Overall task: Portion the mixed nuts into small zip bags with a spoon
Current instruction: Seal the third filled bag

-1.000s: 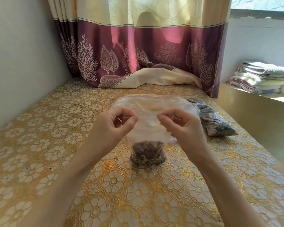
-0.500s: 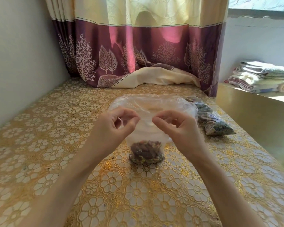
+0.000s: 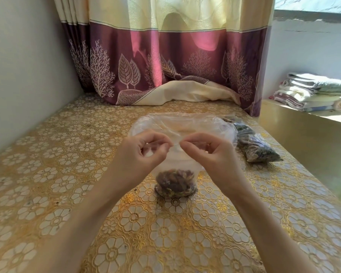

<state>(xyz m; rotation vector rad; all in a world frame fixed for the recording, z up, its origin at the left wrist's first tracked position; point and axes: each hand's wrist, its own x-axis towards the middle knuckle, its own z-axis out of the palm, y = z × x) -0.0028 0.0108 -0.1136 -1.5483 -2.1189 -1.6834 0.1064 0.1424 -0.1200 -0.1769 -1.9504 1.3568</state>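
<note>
A small clear zip bag stands upright on the gold floral tablecloth, with a portion of mixed nuts at its bottom. My left hand and my right hand pinch the bag's top edge between thumb and fingers, their fingertips almost touching at the middle. Right behind the small bag sits a larger clear plastic bag, crumpled and open. No spoon is visible.
Two filled bags of nuts lie at the right of the table. A purple and cream curtain drapes onto the table's far edge. A grey wall borders the left. Folded towels lie on a ledge at right.
My two hands have moved closer together along the bag's top edge; the gap between the fingertips has nearly gone. The bag stays upright in place.
</note>
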